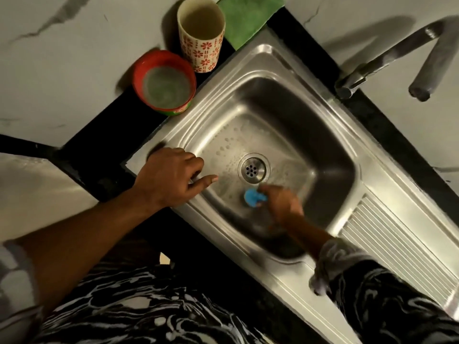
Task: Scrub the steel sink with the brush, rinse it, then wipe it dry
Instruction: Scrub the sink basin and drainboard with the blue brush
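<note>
Right hand (278,204) grips the blue brush (252,198) (blurred) near the drain (252,168); left hand (171,175) curls over the steel sink (213,112) rim's left side.

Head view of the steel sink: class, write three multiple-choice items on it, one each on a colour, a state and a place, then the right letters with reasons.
1. The brush's visible part is: A red B blue C yellow.
2. The right hand: A grips the brush B lies flat C hangs idle.
3. The left hand holds: A the brush B the right hand C the sink's rim.
Answers: 1 B, blue shows beside the hand. 2 A, its fingers close round the brush. 3 C, its fingers curl over the rim.
</note>
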